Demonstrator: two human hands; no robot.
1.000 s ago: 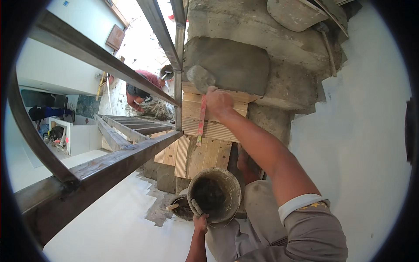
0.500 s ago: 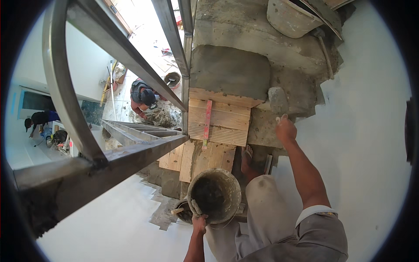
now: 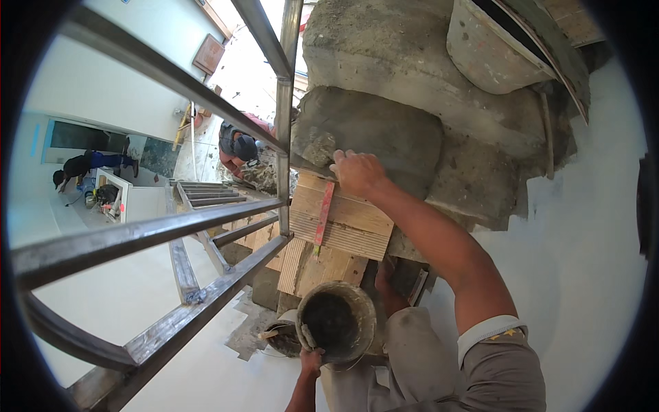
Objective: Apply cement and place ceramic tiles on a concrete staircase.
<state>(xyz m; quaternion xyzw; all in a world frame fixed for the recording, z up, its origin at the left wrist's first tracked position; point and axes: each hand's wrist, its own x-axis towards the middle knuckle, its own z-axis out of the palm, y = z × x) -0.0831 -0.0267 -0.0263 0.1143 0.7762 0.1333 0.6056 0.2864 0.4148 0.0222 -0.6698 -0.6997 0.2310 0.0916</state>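
Left of the right hand [image 3: 360, 176], its gripped trowel [image 3: 319, 149] overlies grey mortar [image 3: 391, 141], while the left hand [image 3: 311, 361] clasps a bucket [image 3: 364, 317].

Left of my right grip [image 3: 358, 175], the grey square-tube metal railing [image 3: 283, 158] bars sideways reach. Rightward, I can pass over the smooth grey mortar bed [image 3: 405, 137]; beyond, to the upper right, the pale, stained, rounded tub [image 3: 491, 58] stands in the way. Nearer me, the round, mortar-caked grey bucket [image 3: 365, 312] blocks the room before my knees.
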